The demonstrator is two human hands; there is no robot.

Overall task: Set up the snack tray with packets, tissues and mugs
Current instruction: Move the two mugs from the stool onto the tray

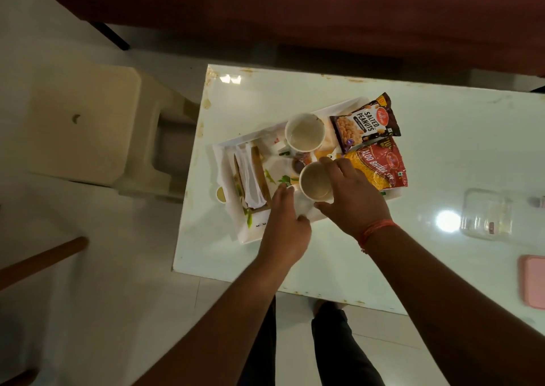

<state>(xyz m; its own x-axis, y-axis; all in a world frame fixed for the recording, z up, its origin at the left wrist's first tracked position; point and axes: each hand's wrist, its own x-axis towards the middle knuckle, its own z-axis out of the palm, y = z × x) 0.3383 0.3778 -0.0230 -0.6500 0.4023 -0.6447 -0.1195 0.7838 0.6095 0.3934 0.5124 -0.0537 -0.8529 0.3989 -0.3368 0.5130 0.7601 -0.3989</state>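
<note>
A white snack tray [254, 232] lies on the white table. On it stand a wooden tissue holder [250, 176] with white tissues at the left and a white mug [305, 132] at the back. A dark salted peanuts packet [367, 122] and a red aloo bhujia packet [380, 167] lie at the right. My right hand [354, 197] grips a second white mug [315, 182] from its right side, at the tray's front. My left hand [284, 226] touches the tray's front edge just left of that mug, its fingers loosely bent.
The glossy white table [413, 267] ends close to my legs. A clear plastic box [486, 214] and a pink flat thing [535, 281] lie at the right. A cream plastic stool [85, 123] stands left of the table, and a wooden rail [41, 262] lies lower left.
</note>
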